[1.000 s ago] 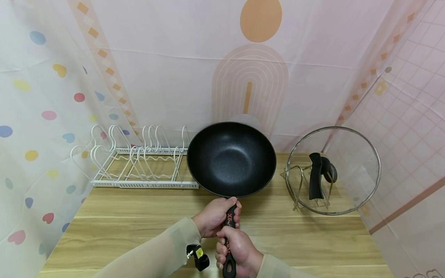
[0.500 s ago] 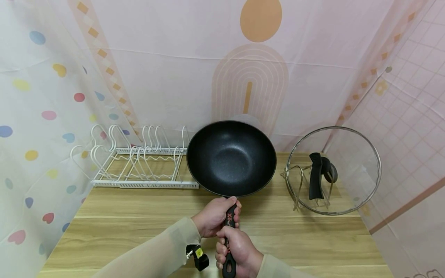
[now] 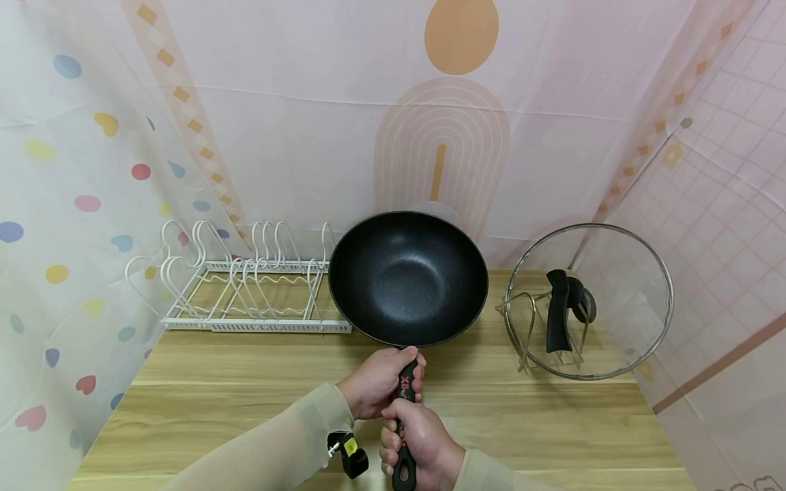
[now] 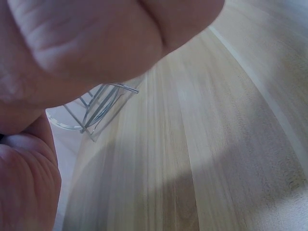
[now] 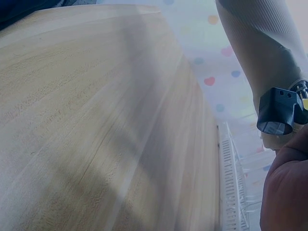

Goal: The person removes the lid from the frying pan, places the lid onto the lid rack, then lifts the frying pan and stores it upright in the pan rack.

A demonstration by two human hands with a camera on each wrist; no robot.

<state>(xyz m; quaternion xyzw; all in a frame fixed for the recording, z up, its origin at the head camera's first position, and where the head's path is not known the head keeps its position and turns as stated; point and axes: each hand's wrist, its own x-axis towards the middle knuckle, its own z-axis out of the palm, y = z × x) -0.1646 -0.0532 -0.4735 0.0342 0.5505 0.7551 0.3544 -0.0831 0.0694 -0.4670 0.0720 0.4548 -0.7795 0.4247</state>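
A black wok [image 3: 408,279] is held by its black handle [image 3: 404,470], its dark inner side facing the head camera. My left hand [image 3: 377,383] grips the handle just below the rim, thumb lying along the top. Lower down, my right hand [image 3: 420,440] wraps round the same handle, the two hands close together. In the left wrist view the left hand's fingers [image 4: 96,43] fill the upper left corner. Part of a hand [image 5: 288,192] shows at the right edge of the right wrist view; the handle is hidden there.
Left of the wok stands a white wire dish rack [image 3: 258,326], its near corner close to the wok's rim. At the right a glass lid [image 3: 632,300] with a black handle leans on a small wire stand [image 3: 528,341]. Patterned curtains [image 3: 295,157] surround the wooden table [image 3: 245,382].
The wok's far rim has shifted very slightly upward in the head view. Both hands keep their grip on the handle.
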